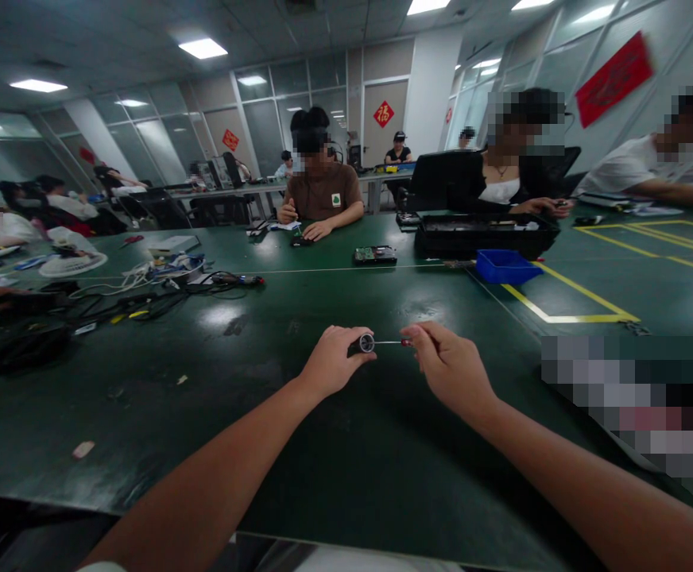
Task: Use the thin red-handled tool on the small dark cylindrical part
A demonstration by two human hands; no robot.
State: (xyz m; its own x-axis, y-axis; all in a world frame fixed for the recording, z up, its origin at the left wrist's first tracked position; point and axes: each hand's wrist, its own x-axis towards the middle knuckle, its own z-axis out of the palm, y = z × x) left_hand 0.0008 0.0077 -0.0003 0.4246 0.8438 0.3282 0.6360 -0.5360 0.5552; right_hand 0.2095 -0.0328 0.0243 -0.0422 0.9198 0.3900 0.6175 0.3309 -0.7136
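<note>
My left hand grips a small dark round part with a silver ring-shaped end; its exact kind I cannot make out. In my right hand is a screwdriver with a thin metal shaft and a red piece by the fingers. The shaft points left and its tip meets the side of the round part. Most of the screwdriver's handle is hidden by my fingers. Both hands are held above the green tabletop, close together in front of me.
Cables and tools lie in a heap to the left. A hard drive, a blue bin and a black tray stand ahead. Yellow tape marks the right side. Across the table a person works; others sit nearby.
</note>
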